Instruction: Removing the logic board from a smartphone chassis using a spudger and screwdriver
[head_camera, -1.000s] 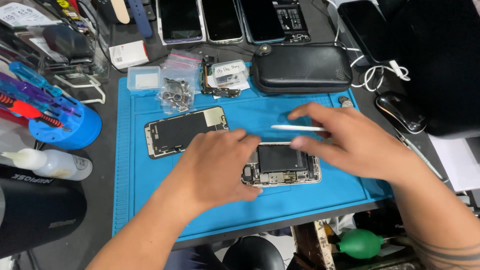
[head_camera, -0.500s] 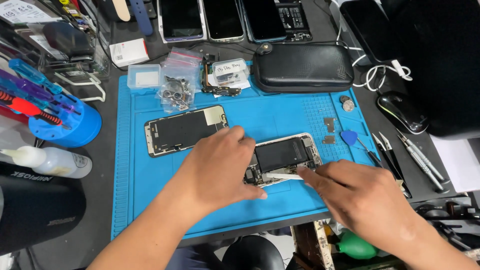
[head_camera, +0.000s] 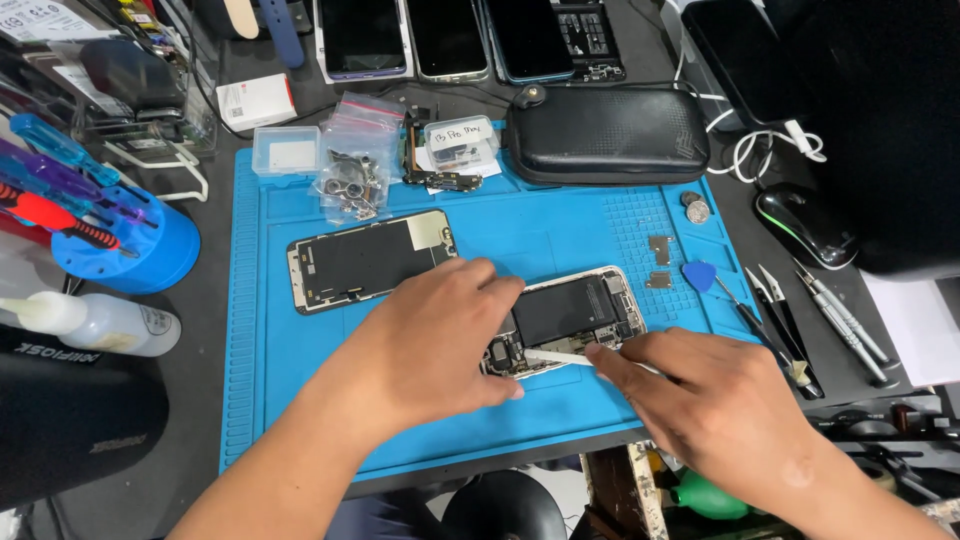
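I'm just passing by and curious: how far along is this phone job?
Done: the screen is off and lies apart on the blue mat. In hand: the left hand steadies the opened phone while the right hand works a white tool into it. Left: the phone is open, screen unattached.

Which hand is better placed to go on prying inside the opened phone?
Right. The right hand already holds the white pry tool with its tip inside the opened phone. The left hand lies flat on the phone's near end, steadying it.
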